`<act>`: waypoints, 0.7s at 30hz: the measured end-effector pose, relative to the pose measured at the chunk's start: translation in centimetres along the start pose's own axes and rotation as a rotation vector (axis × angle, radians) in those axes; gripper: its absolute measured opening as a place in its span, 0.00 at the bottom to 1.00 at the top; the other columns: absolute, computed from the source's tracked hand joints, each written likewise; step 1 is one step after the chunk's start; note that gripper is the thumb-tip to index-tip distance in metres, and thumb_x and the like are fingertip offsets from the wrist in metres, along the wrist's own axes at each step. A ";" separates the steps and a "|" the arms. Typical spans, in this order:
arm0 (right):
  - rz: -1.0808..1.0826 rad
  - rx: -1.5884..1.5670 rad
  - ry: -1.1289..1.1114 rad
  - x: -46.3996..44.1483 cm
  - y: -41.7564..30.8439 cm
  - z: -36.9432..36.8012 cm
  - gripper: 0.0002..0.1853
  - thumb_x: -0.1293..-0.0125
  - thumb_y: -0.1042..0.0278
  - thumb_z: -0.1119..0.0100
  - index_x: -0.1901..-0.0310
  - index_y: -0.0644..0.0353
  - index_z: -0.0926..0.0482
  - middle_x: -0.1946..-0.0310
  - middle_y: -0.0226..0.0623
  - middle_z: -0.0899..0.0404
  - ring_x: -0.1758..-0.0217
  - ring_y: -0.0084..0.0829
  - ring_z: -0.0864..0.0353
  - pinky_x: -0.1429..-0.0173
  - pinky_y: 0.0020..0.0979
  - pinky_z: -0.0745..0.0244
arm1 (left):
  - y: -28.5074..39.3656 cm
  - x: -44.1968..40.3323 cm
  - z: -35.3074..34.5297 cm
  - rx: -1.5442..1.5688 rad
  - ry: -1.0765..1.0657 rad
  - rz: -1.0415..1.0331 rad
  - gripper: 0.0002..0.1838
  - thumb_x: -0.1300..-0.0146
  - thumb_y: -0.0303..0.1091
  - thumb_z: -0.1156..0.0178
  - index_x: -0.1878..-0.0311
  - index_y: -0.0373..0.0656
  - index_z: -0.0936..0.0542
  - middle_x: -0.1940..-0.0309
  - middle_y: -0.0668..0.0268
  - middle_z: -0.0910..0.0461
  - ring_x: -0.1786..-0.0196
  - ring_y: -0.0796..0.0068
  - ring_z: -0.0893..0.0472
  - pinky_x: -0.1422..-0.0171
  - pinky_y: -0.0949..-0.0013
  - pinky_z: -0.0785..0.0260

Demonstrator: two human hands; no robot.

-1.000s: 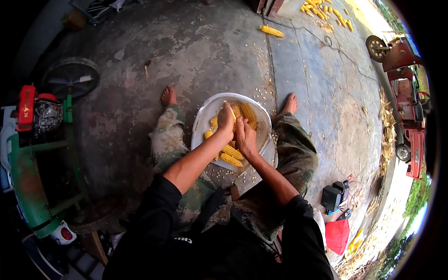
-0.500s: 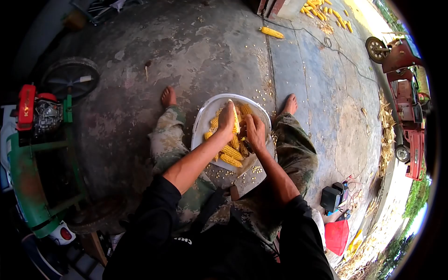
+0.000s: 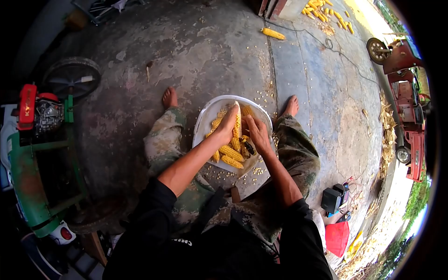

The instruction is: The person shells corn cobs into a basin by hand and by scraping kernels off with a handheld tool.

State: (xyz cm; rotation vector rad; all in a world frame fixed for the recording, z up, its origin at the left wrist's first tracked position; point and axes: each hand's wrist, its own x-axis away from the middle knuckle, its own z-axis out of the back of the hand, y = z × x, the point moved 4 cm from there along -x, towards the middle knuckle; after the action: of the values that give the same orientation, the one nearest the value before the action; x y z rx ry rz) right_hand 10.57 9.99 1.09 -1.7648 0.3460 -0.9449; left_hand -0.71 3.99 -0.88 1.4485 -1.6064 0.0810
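Between my legs stands a white basin [image 3: 200, 122] holding several yellow corn cobs [image 3: 232, 152]. Over it, my left hand [image 3: 227, 126] is wrapped round an upright corn cob [image 3: 237, 122], whose pale tip shows above the fingers. My right hand [image 3: 257, 131] is just right of that cob, over the basin's right side, with its fingers bent inward. Whether anything is between those fingers is too small to tell. A dark piece [image 3: 250, 148] lies among the cobs below my right hand.
Loose kernels dot the floor around the basin. One cob [image 3: 273, 33] lies ahead, with a corn pile [image 3: 322, 10] beyond it. A green machine with a red engine [image 3: 27, 107] stands left. Black boxes [image 3: 331, 199] and a red bag [image 3: 337, 237] lie right; a red vehicle [image 3: 414, 140] is farther off.
My right hand has moved away from my left, to the right and slightly down, uncovering more of the held cob. My left hand still grips it.
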 end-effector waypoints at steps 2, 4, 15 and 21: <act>-0.076 -0.068 0.036 -0.1 0.0 0.1 0.24 0.23 0.50 0.51 0.49 0.69 0.22 0.58 0.37 0.17 0.59 0.24 0.20 0.56 0.26 0.25 | -0.4 -0.3 -0.1 0.009 -0.095 -0.024 0.20 0.27 0.51 0.51 0.42 0.48 0.29 0.55 0.63 0.22 0.54 0.68 0.20 0.51 0.62 0.25; -0.129 -0.162 0.038 0.1 -0.9 0.1 0.23 0.24 0.50 0.50 0.49 0.67 0.22 0.58 0.35 0.18 0.60 0.23 0.21 0.57 0.26 0.26 | 0.1 0.2 -0.7 -0.131 -0.115 -0.152 0.18 0.29 0.41 0.49 0.39 0.47 0.33 0.51 0.62 0.24 0.53 0.68 0.21 0.50 0.65 0.25; -0.217 -0.363 -0.047 0.1 -1.3 1.2 0.15 0.26 0.58 0.49 0.51 0.63 0.23 0.66 0.30 0.26 0.67 0.24 0.24 0.65 0.26 0.28 | 1.2 2.2 -2.5 -0.331 -0.248 -0.268 0.42 0.31 0.24 0.47 0.20 0.50 0.58 0.52 0.66 0.27 0.52 0.78 0.23 0.52 0.71 0.25; -0.193 -0.348 -0.103 0.5 -2.6 0.6 0.14 0.26 0.62 0.51 0.53 0.64 0.24 0.67 0.31 0.26 0.69 0.24 0.26 0.66 0.27 0.29 | 1.0 2.5 -1.8 -0.467 -0.296 -0.286 0.44 0.34 0.27 0.46 0.20 0.48 0.59 0.59 0.67 0.27 0.66 0.80 0.25 0.65 0.74 0.28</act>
State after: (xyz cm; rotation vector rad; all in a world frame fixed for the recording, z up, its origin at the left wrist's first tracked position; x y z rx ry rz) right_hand 10.79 11.14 3.54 -2.1885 0.2899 -0.9665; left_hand -0.10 3.56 2.27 1.3390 -1.4961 -0.6582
